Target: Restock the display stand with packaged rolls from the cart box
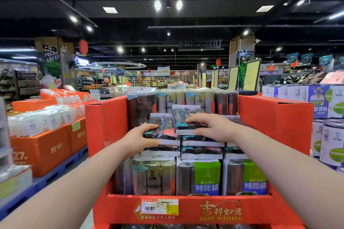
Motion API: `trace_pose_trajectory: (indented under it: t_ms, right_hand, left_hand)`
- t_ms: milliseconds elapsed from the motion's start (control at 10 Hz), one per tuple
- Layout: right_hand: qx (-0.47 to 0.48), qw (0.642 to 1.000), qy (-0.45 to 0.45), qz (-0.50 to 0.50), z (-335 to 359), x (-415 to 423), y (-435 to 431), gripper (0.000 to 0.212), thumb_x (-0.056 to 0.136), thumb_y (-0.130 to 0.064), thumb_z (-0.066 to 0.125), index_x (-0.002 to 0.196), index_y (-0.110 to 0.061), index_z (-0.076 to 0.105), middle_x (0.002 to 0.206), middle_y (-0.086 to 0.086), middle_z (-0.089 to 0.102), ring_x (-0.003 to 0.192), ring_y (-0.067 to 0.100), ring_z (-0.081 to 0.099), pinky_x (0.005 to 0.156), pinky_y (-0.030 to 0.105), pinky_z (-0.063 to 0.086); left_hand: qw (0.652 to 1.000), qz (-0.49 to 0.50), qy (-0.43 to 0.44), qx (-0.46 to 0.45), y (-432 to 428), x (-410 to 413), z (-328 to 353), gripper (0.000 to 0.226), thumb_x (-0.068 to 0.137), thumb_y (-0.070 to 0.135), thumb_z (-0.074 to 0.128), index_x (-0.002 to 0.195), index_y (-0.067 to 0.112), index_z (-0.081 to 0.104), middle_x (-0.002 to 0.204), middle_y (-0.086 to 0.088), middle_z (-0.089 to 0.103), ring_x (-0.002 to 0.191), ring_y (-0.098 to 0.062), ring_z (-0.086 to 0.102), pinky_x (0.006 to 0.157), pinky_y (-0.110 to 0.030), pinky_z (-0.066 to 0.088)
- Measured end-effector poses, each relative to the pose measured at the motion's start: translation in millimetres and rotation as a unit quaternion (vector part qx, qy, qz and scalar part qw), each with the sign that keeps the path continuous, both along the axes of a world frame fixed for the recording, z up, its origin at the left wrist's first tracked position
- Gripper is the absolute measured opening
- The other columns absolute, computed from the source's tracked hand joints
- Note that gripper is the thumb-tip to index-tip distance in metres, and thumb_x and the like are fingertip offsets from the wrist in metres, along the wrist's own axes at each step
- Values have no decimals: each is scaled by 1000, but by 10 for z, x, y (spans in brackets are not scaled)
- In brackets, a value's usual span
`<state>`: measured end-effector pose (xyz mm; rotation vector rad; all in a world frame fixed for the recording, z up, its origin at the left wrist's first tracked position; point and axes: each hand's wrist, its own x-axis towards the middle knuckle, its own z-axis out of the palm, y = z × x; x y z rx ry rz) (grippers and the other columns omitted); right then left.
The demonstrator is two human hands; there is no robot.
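A red cardboard display stand [188, 208] fills the middle of the head view, stocked with dark packaged rolls. Upright packs line its back [197, 102] and its front row [204, 176]; flat packs are stacked between them. My left hand [141, 138] grips the near left edge of a flat dark pack [163, 135] on top of the left stack, thumb under, fingers over. My right hand [210, 126] holds another flat pack [183, 117] on top of the middle stack, fingers spread across it and thumb at its near edge. The cart box is out of view.
Orange cartons [42, 147] topped with white packaged goods [44, 119] stand on blue pallets at the left. White and purple boxed goods [323, 102] and cans [327, 139] are stacked at the right. Store aisles and yellow signs stretch behind the stand.
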<state>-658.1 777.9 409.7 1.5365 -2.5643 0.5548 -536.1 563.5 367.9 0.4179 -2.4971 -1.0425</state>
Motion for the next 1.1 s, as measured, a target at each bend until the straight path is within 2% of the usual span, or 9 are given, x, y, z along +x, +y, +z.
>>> trace_pose_trajectory:
  t_ms: [100, 200, 500, 600, 700, 800, 900, 1000, 1100]
  right_hand:
    - [-9, 1000, 11, -13, -35, 2, -15, 42, 95, -27, 54, 136, -32, 46, 145, -8, 44, 133, 13, 41, 110, 31, 35]
    - [21, 996, 73, -37, 0, 6, -17, 42, 93, -35, 55, 135, -36, 46, 139, -7, 51, 124, 17, 49, 103, 36, 42]
    - [63, 988, 123, -67, 105, 90, -22, 37, 92, -33, 56, 128, -35, 50, 124, -4, 58, 98, 17, 54, 79, 31, 47]
    - [56, 989, 115, -74, 91, 55, -27, 37, 92, -34, 57, 128, -34, 49, 123, -2, 59, 99, 18, 55, 83, 34, 50]
    - [54, 986, 132, -84, 5, 28, -88, 36, 93, -33, 52, 129, -33, 46, 122, 0, 61, 105, 24, 57, 82, 36, 50]
    - [40, 986, 136, -86, -82, 22, -112, 36, 93, -32, 48, 129, -31, 43, 127, -1, 58, 108, 25, 56, 79, 34, 47]
    - [17, 991, 113, -75, -149, 18, -110, 36, 92, -30, 48, 127, -31, 44, 129, -2, 56, 115, 24, 53, 90, 39, 45]
    - [25, 979, 173, -107, -168, 53, -144, 37, 94, -29, 45, 131, -29, 43, 141, 1, 44, 135, 24, 34, 109, 48, 25]
    - [5, 964, 224, -143, -334, 159, -40, 57, 96, -30, 45, 148, -29, 20, 160, 3, 5, 147, 27, 3, 116, 53, 8]
  left_hand:
    - [1000, -2, 11, -7, -16, -29, -34, 52, 86, 23, 70, 133, 31, 50, 135, 2, 48, 62, -7, 54, 52, -14, 46]
    - [1000, 8, 16, -9, -46, -55, -72, 51, 85, 23, 71, 131, 32, 50, 119, 5, 54, 41, -5, 41, 43, -15, 38]
    - [1000, 10, 4, -12, -47, -61, -88, 52, 87, 23, 69, 132, 34, 48, 127, 3, 48, 36, -4, 36, 39, -17, 36]
    - [1000, 13, -5, -12, -36, -62, -80, 51, 88, 24, 68, 133, 35, 47, 125, 3, 47, 38, -4, 37, 39, -16, 36]
    - [1000, 15, -3, -18, -5, -56, -82, 52, 88, 25, 68, 134, 34, 47, 122, 6, 46, 65, -4, 55, 48, -14, 40]
    - [999, 27, -4, -22, 8, -57, -88, 52, 87, 27, 69, 133, 35, 48, 125, 5, 48, 74, -8, 54, 54, -14, 41]
    - [999, 37, -13, -36, 27, -65, -97, 54, 85, 28, 70, 134, 36, 48, 135, 0, 48, 91, -15, 56, 75, -22, 49]
    - [989, 100, -48, -101, 74, -92, -60, 64, 85, 37, 68, 142, 40, 39, 160, -3, 16, 140, -23, 31, 108, -37, 37]
    - [956, 206, -22, -207, 350, -12, -116, 71, 88, 40, 61, 149, 37, 24, 162, -1, 2, 145, -26, 18, 111, -42, 32]
